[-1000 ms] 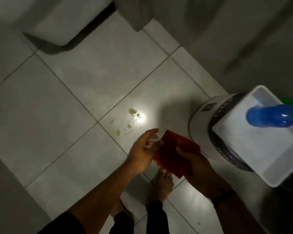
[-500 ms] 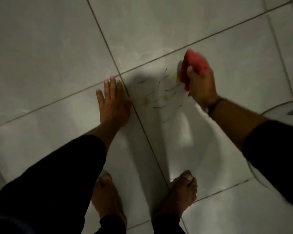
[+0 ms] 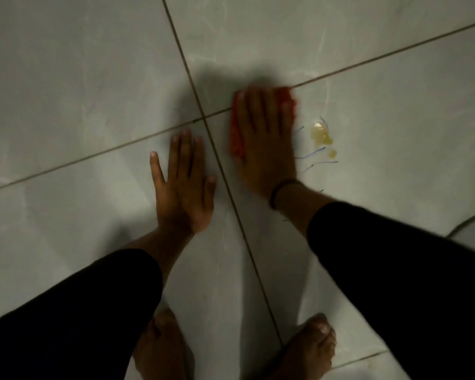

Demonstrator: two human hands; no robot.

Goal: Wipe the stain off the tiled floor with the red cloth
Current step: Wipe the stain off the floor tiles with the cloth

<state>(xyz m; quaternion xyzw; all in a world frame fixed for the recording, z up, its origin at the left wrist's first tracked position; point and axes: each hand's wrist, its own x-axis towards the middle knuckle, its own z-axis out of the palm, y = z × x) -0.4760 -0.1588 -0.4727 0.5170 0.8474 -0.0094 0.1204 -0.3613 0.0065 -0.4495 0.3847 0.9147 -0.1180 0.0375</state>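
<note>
My right hand (image 3: 263, 138) lies flat on the red cloth (image 3: 235, 135), pressing it onto the pale tiled floor (image 3: 80, 78) just right of a grout crossing. The cloth shows only at the hand's left side and beyond the fingertips. The stain (image 3: 320, 134), a yellowish blob with a smaller drop and thin blue lines below it, sits on the tile just right of that hand, uncovered. My left hand (image 3: 183, 185) rests palm down on the tile to the left, fingers spread, holding nothing.
My two bare feet (image 3: 307, 349) stand at the bottom of the view, one on either side of a grout line. The curved edge of a white object (image 3: 469, 223) shows at the right border.
My right hand with the cloth has swept left across the tile, so the yellow stain now lies to its right. The view has closed in on the floor. My left hand stays planted.
</note>
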